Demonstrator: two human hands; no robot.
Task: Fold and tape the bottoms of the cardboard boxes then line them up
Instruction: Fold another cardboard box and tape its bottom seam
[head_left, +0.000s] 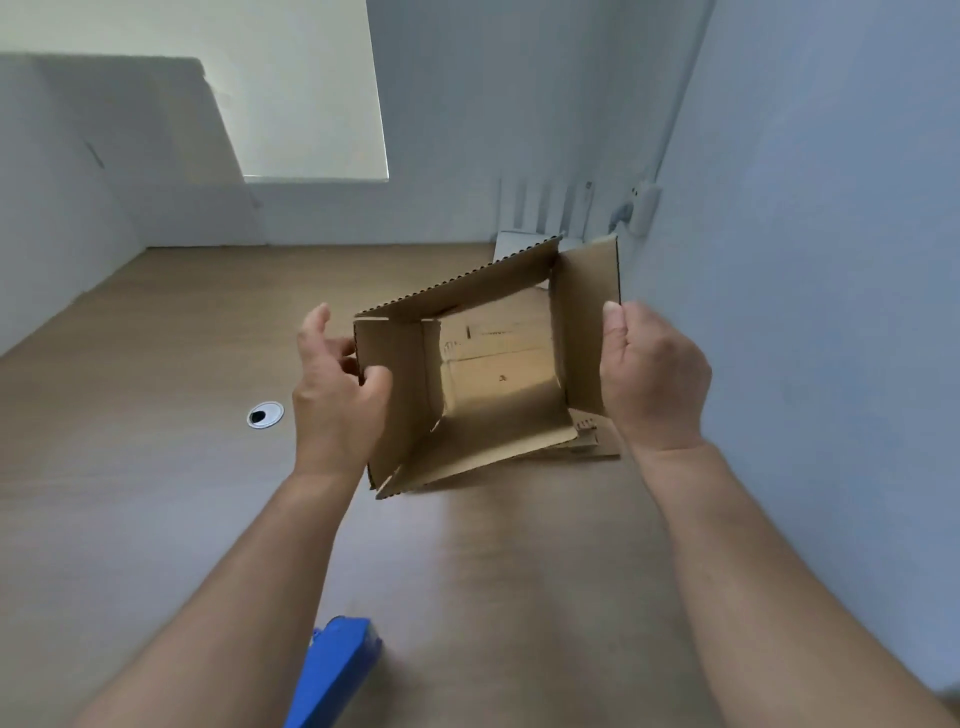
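Wooden desk, white-walled corner. Left hand pinches the left flap of the cardboard box and right hand holds the right flap, with the box mid-desk and its open side facing up. Risk: an uneven pull skews the walls and the bottom flaps meet crooked.
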